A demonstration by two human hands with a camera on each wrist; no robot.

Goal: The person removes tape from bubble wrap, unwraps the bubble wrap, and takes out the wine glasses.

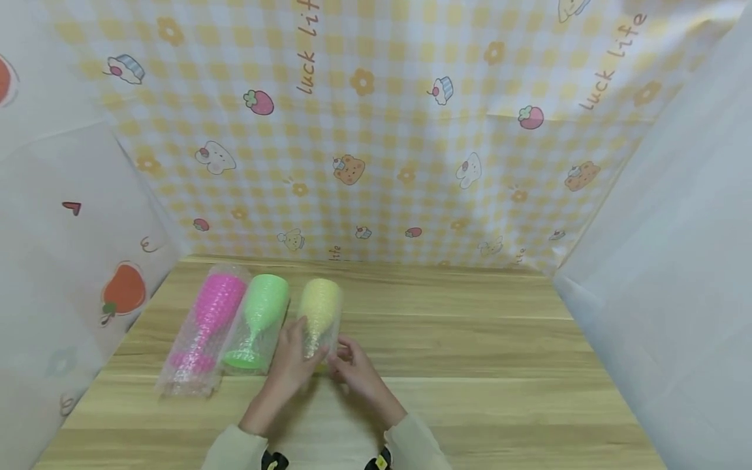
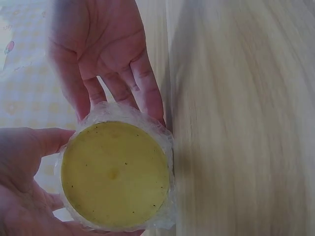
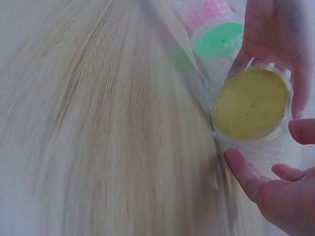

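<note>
A yellow goblet [image 1: 320, 305] in clear bubble wrap stands over the table, its round base [image 2: 115, 174] facing the wrist cameras. My left hand [image 1: 292, 356] holds it from the left side, thumb and fingers round the wrap; in the right wrist view this hand [image 3: 278, 37] is behind the base. At the lower right of the goblet is my right hand [image 1: 355, 372], its fingers loosely spread near the base. In the left wrist view the right hand's fingers reach down to the wrap. Whether they press on it is hard to tell.
To the left lie a wrapped green goblet [image 1: 266, 307] and a wrapped pink goblet [image 1: 217, 303], side by side on the wooden table [image 1: 470, 339]. A checked sheet [image 1: 382, 130] hangs behind, and white sheets [image 1: 664, 261] close off both sides.
</note>
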